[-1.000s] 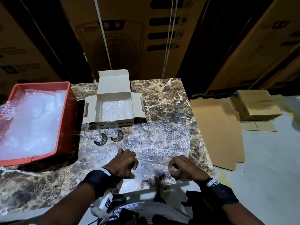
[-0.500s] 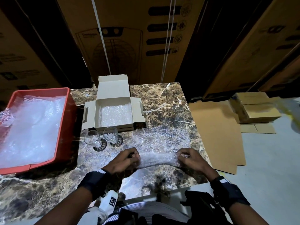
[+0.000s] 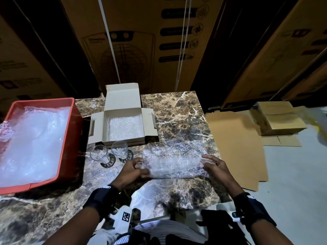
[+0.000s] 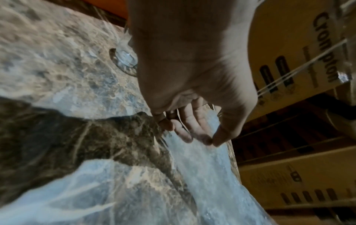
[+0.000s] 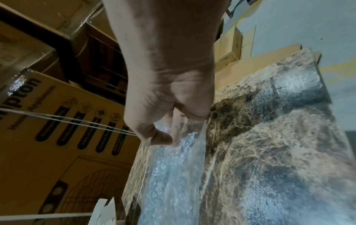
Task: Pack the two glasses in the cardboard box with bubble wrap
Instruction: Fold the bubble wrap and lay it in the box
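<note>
A clear bubble wrap sheet (image 3: 175,161) lies on the marble table (image 3: 185,117), its near edge lifted and folded away from me. My left hand (image 3: 136,167) pinches the sheet's left end (image 4: 210,137). My right hand (image 3: 210,163) pinches its right end (image 5: 179,137). Two stemmed glasses (image 3: 99,153) (image 3: 120,149) stand upright just left of my left hand, in front of the open cardboard box (image 3: 123,124). Another piece of bubble wrap (image 3: 124,128) lines the box floor. One glass foot (image 4: 123,60) shows behind my left palm.
A red bin (image 3: 70,138) full of bubble wrap (image 3: 30,144) sits at the table's left. Large cartons (image 3: 134,41) stand behind the table. Flat cardboard (image 3: 235,147) and small boxes (image 3: 277,119) lie on the floor to the right.
Both hands have lifted the sheet's near edge from the table's front and carried it away from me, folding the sheet over itself towards the glasses and box.
</note>
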